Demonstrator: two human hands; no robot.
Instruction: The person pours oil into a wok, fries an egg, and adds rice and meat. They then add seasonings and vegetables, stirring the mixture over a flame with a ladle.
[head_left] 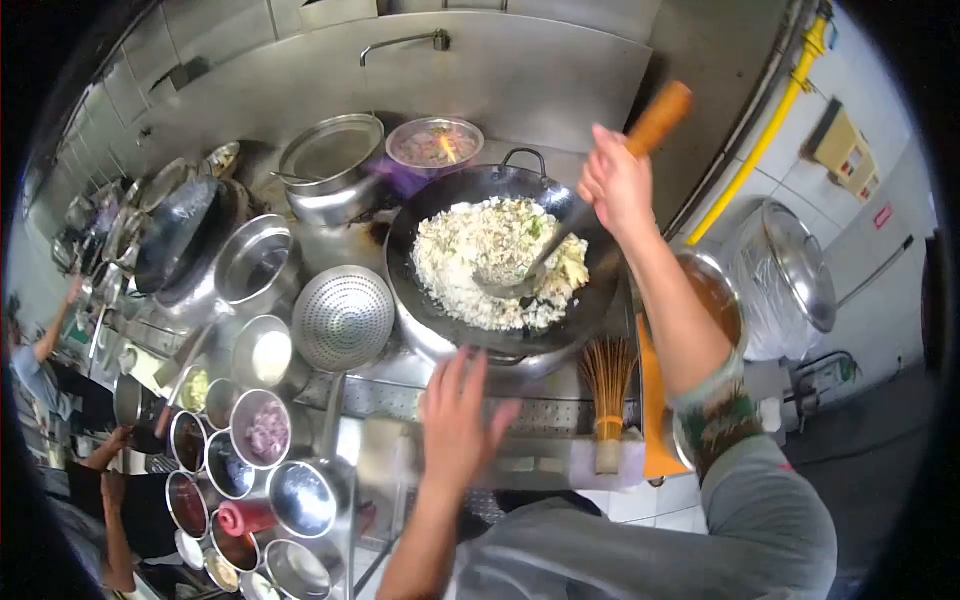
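Observation:
A black wok [400,240] holds a heap of white rice mixed with green and yellowish bits [465,245]. My right hand [618,185] is closed round the shaft of a ladle, just below its wooden handle [660,118]. The ladle's bowl [508,285] rests in the rice. Close to the wok's near rim, my left hand [462,415] has its fingers spread and nothing in it; it is slightly blurred.
Left of the wok lies a perforated strainer [343,318]. Bowls of ingredients, one with chopped onion [268,430], crowd the lower left. A bamboo brush [608,400] stands near the wok. Pots and a faucet [405,43] are behind. Other people work at far left.

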